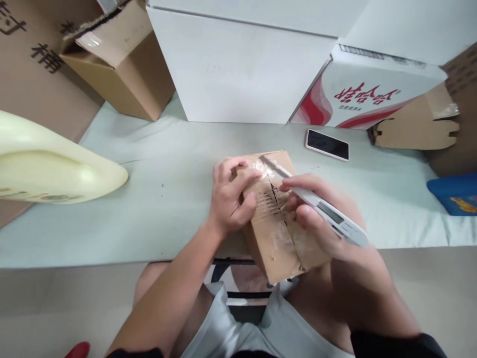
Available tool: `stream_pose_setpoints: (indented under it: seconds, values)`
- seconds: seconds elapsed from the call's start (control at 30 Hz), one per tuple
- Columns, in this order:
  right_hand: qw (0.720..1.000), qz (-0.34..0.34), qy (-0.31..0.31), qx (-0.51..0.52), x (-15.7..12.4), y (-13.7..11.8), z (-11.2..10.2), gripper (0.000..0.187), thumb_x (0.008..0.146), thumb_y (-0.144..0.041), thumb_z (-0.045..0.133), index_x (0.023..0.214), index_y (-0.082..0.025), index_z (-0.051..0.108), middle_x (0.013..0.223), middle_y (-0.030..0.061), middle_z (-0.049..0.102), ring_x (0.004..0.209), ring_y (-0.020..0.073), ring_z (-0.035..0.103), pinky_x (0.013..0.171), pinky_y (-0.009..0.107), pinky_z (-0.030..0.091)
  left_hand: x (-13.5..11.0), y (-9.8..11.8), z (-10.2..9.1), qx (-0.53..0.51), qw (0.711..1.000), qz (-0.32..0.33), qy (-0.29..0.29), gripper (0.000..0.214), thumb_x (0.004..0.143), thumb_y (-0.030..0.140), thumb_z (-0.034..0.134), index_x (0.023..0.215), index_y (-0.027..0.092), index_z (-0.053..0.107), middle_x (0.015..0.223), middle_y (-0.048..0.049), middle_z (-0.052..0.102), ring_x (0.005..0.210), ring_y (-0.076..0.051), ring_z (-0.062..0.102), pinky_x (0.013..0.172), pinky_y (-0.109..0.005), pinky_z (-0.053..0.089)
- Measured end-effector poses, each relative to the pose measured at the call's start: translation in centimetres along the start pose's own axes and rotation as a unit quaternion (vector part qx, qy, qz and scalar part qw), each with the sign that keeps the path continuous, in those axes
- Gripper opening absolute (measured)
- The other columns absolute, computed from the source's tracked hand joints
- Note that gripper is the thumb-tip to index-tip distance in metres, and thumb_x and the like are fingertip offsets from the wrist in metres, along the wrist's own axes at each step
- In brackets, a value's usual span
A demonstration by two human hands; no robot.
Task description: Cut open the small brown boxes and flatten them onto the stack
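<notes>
A small taped cardboard box (pixel 278 233) lies tilted at the table's front edge, its near end jutting over my lap. My left hand (pixel 231 191) is closed on its far left corner, fingers curled over the top face. In my right hand (pixel 320 209) is a white and grey utility knife (pixel 331 214), its blade (pixel 274 165) extended. The blade's tip is over the clear tape near the far end of the box; whether it touches cannot be made out. A dark, ragged line runs along the middle of the box top.
A smartphone (pixel 328 144) lies beyond my right hand. White cartons (pixel 238 69) and a red-and-white carton (pixel 365 94) stand behind. At left are an open cardboard box (pixel 122 74) and a pale yellow rounded object (pixel 55 164); at right, a blue packet (pixel 454 194).
</notes>
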State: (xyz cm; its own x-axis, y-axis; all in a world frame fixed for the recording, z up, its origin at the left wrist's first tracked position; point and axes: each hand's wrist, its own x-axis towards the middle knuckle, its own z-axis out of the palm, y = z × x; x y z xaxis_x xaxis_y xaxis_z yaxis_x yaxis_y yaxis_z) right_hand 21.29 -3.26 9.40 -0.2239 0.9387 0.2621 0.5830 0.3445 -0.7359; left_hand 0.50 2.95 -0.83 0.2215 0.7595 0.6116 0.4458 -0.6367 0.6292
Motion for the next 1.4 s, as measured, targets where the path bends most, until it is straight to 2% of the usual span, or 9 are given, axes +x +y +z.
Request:
stream_pose_setpoints:
  seconds: [0.17, 0.23, 0.4, 0.6, 0.73, 0.87, 1.03, 1.17, 1.4]
  values:
    - [0.997, 0.061, 0.037, 0.011, -0.1, 0.5, 1.1, 0.032, 0.106, -0.041, 0.056, 0.135, -0.028, 0.062, 0.104, 0.0053, 0.077, 0.094, 0.0231, 0.076, 0.084, 0.042, 0.062, 0.0, -0.2, 0.1, -0.030, 1.000, -0.003, -0.002, 0.033, 0.093, 0.037, 0.052, 0.119, 0.027, 0.070, 0.131, -0.0130, 0.060, 0.123, -0.033, 0.056, 0.111, -0.056, 0.049]
    - [0.998, 0.050, 0.037, -0.011, -0.1, 0.7, 1.2, 0.027, 0.103, -0.036, 0.058, 0.129, -0.028, 0.063, 0.101, 0.0040, 0.076, 0.093, 0.0225, 0.075, 0.082, 0.040, 0.061, 0.0, -0.2, 0.2, -0.038, 0.999, 0.000, 0.001, 0.032, 0.094, 0.036, 0.052, 0.118, 0.026, 0.069, 0.131, -0.0129, 0.060, 0.123, -0.033, 0.056, 0.111, -0.055, 0.050]
    - [0.997, 0.017, 0.044, -0.062, 0.0, 0.4, 1.1, 0.020, 0.098, -0.030, 0.062, 0.118, -0.027, 0.065, 0.088, -0.0005, 0.070, 0.070, 0.0154, 0.064, 0.066, 0.031, 0.053, -0.1, -0.2, 0.4, -0.042, 0.999, 0.000, 0.010, 0.030, 0.095, 0.036, 0.050, 0.117, 0.025, 0.068, 0.131, -0.0133, 0.058, 0.124, -0.032, 0.057, 0.112, -0.055, 0.050]
    - [0.997, 0.030, 0.032, -0.065, 0.1, 0.0, 1.3, 0.019, 0.100, -0.026, 0.060, 0.118, -0.026, 0.065, 0.097, 0.0007, 0.076, 0.076, 0.0153, 0.069, 0.070, 0.030, 0.055, -0.1, -0.3, 0.5, -0.042, 0.999, -0.015, -0.001, 0.033, 0.095, 0.041, 0.050, 0.118, 0.026, 0.069, 0.132, -0.0131, 0.058, 0.123, -0.033, 0.056, 0.112, -0.056, 0.049]
    - [0.997, 0.012, 0.032, -0.073, 0.3, 0.1, 1.3, 0.018, 0.100, -0.024, 0.060, 0.117, -0.025, 0.066, 0.100, 0.0014, 0.078, 0.077, 0.0147, 0.071, 0.071, 0.029, 0.055, 0.0, -0.4, 0.4, -0.050, 0.999, -0.006, -0.002, 0.033, 0.095, 0.039, 0.051, 0.120, 0.026, 0.069, 0.133, -0.0128, 0.058, 0.124, -0.033, 0.055, 0.113, -0.055, 0.049]
    - [0.997, 0.025, 0.027, -0.071, 0.2, -0.2, 1.2, 0.018, 0.100, -0.023, 0.060, 0.117, -0.024, 0.066, 0.102, 0.0022, 0.079, 0.078, 0.0145, 0.071, 0.069, 0.029, 0.054, 0.0, -0.4, 0.4, -0.041, 0.999, 0.005, -0.001, 0.032, 0.097, 0.038, 0.049, 0.119, 0.025, 0.068, 0.132, -0.0126, 0.058, 0.125, -0.031, 0.055, 0.113, -0.054, 0.049]
    - [0.996, 0.041, 0.025, -0.071, 0.2, -0.5, 1.3, 0.016, 0.101, -0.023, 0.060, 0.116, -0.023, 0.066, 0.103, 0.0025, 0.079, 0.077, 0.0143, 0.070, 0.067, 0.028, 0.052, -0.2, -0.4, 0.8, -0.047, 0.998, 0.019, 0.031, 0.030, 0.097, 0.036, 0.050, 0.119, 0.025, 0.068, 0.132, -0.0120, 0.058, 0.124, -0.030, 0.056, 0.113, -0.053, 0.049]
    - [0.996, 0.040, 0.025, -0.074, 0.2, -0.2, 1.4, 0.017, 0.100, -0.024, 0.061, 0.116, -0.023, 0.066, 0.096, 0.0010, 0.078, 0.070, 0.0130, 0.067, 0.062, 0.027, 0.049, -0.2, -0.4, 0.9, -0.053, 0.997, 0.028, 0.042, 0.028, 0.097, 0.034, 0.051, 0.119, 0.026, 0.068, 0.131, -0.0117, 0.058, 0.123, -0.030, 0.056, 0.112, -0.052, 0.049]
    - [0.997, 0.038, 0.025, -0.058, 0.1, -0.1, 1.2, 0.014, 0.100, -0.027, 0.061, 0.112, -0.023, 0.065, 0.078, -0.0036, 0.070, 0.060, 0.0113, 0.061, 0.058, 0.025, 0.046, -0.1, -0.3, 0.5, -0.038, 0.999, 0.013, 0.016, 0.031, 0.097, 0.036, 0.050, 0.118, 0.024, 0.069, 0.132, -0.0133, 0.059, 0.126, -0.032, 0.056, 0.112, -0.054, 0.050]
